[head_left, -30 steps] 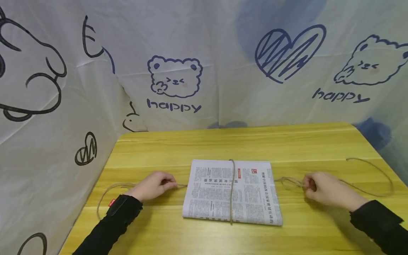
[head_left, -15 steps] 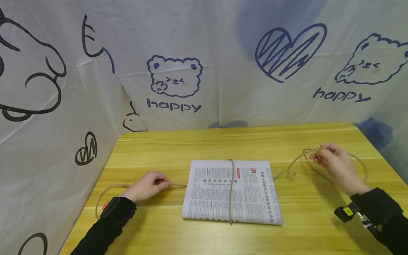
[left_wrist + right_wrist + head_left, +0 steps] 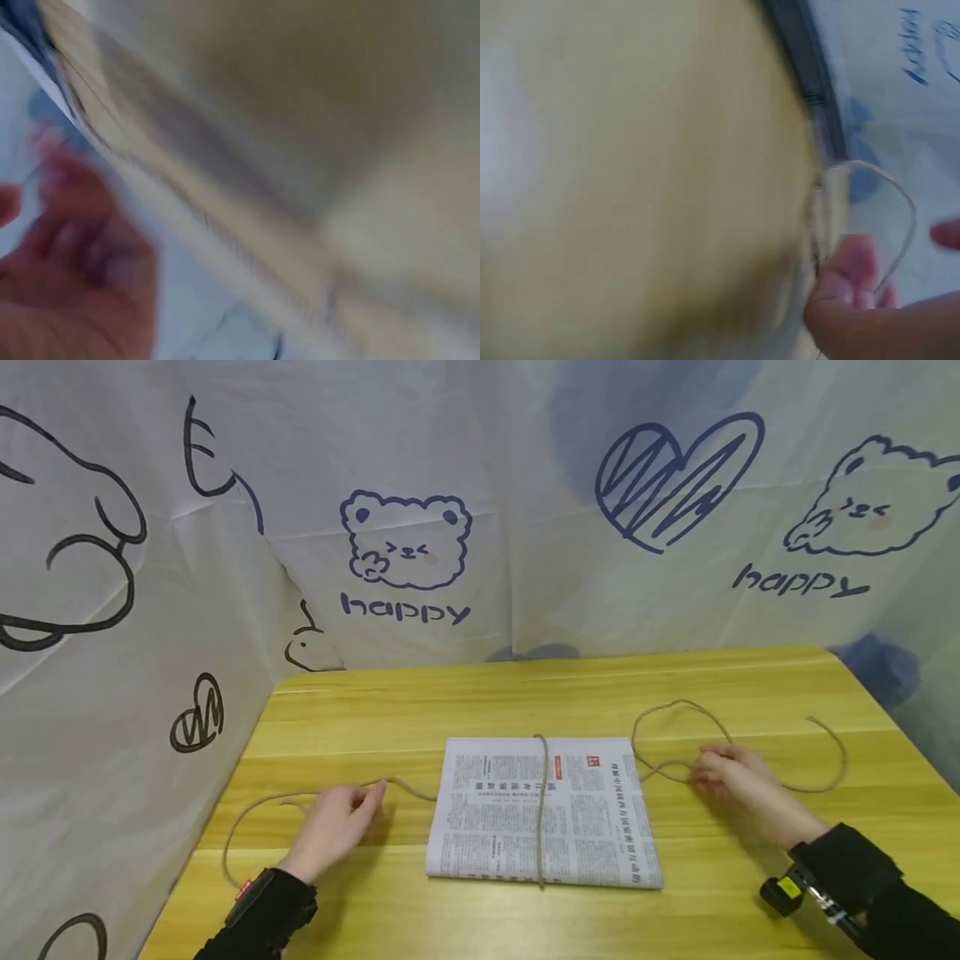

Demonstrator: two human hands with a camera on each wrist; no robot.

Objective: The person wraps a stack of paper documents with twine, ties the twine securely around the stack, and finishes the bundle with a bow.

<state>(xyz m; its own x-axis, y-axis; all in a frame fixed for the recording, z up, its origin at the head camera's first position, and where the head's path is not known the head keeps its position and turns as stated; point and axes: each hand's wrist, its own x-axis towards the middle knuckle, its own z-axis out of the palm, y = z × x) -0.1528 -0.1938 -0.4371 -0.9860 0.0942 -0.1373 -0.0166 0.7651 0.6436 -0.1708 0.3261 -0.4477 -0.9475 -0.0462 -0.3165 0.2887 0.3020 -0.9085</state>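
A folded newspaper (image 3: 495,818) lies mid-table with brown twine (image 3: 542,827) running over it from front to back. Twine also comes out at both sides. To the left of the paper, my left hand (image 3: 330,827) is beside the slack left length of twine (image 3: 412,790); its thumb and fingers stand apart in the blurred left wrist view. On the right, my right hand (image 3: 738,781) pinches the right length of twine, with a round loop (image 3: 681,702) standing out between hand and paper. That loop also shows in the right wrist view above the fingertips (image 3: 855,259).
The yellow wood-grain table (image 3: 450,702) backs onto a pale cloth (image 3: 540,568) with line drawings. A twine tail (image 3: 842,760) curves on the right, another twine length (image 3: 227,843) on the left. Black cuffs carry wrist devices (image 3: 783,893).
My left hand has let go of its twine and turned, and that twine has gone slack. My right hand swung back and right, then returned leftward, leaving a wider loop beside the paper.
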